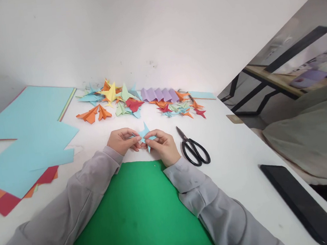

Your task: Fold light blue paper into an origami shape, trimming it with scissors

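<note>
The left hand pinches the folded light-blue paper from one side, the right hand from the other; on my remote feed I see it just beyond the green sheet. Black-handled scissors (tips pointing away) lie on the counter beside the right hand.

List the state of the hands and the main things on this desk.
Small blue paper: folded, held by both hands
Left hand: pinching
Right hand: pinching
Scissors: blades closed, lying down
Purple paper: pleated
Orange pieces: folded
Large blue sheets: flat, overlapping
Green sheet: flat
</note>
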The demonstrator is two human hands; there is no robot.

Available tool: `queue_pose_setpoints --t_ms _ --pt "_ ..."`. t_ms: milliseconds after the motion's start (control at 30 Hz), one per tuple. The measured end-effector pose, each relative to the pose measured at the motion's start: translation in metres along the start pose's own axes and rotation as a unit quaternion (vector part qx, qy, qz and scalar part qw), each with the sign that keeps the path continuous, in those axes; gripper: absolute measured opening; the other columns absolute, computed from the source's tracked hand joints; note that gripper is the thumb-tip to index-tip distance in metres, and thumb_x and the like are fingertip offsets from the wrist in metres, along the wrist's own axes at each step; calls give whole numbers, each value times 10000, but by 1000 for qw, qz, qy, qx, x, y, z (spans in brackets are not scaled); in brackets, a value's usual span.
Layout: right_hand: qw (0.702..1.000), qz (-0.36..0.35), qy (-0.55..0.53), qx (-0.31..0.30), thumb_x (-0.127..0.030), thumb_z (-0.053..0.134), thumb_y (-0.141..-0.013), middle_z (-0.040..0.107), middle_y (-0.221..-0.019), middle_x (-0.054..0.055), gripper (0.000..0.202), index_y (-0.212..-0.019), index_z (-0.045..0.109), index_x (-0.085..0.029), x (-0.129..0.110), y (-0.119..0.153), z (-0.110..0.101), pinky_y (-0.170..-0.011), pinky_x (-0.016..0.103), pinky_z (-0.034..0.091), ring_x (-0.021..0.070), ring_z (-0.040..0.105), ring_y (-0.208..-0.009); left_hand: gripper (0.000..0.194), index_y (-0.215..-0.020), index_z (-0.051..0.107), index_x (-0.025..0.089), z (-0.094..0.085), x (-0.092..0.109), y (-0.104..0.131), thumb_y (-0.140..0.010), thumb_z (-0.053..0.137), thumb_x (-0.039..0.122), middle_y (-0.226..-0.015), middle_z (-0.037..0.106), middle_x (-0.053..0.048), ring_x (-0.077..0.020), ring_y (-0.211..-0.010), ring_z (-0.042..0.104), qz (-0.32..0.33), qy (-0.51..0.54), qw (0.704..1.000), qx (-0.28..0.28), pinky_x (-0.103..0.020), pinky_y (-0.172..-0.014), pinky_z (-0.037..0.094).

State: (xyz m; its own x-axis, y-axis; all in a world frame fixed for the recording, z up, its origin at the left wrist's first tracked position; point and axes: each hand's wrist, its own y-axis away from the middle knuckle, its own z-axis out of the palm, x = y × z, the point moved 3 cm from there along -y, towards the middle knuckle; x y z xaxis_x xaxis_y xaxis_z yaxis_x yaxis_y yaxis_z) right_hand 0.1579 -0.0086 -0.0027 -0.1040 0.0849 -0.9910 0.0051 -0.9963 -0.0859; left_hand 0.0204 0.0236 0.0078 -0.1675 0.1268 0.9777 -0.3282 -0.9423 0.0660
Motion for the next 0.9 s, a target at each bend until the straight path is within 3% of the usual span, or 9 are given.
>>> queue_pose_setpoints --t_ms 467,633,833,900 --pt "999 11 40 14 -275 699 -607 620 -485 -23 180 -714 596 -173 -4 2 3 -384 193 316 89 517 -383 360 -610 550 97 -3 -5 -3 -444 820 269 -442 630 -27 -108 -368 571 -44 36 998 11 -199 -394 491" --pt "998 9 65 17 -294 739 -577 520 -387 -69 239 -712 582 -173 -4 2 2 -359 193 200 61 397 -319 354 -620 549 99 -3 -5 -4 -454 818 259 -437 623 -29 -115 -366 568 -44 25 999 3 -209 -391 485" --pt "999 21 38 11 -357 733 -578 629 -514 -16 277 -722 578 -178 -4 2 2 -422 210 341 114 556 -441 381 -622 540 101 -1 -4 -2 -462 813 314 -427 618 -22 -101 -346 549 -43 37 998 0 -197 -375 468" --pt "999 21 38 10 -363 729 -583 633 -523 -17 279 -726 576 -179 -4 2 2 -422 211 341 109 549 -433 383 -619 537 103 -1 -4 -1 -463 812 318 -425 616 -21 -97 -344 546 -43 43 998 4 -194 -377 467"
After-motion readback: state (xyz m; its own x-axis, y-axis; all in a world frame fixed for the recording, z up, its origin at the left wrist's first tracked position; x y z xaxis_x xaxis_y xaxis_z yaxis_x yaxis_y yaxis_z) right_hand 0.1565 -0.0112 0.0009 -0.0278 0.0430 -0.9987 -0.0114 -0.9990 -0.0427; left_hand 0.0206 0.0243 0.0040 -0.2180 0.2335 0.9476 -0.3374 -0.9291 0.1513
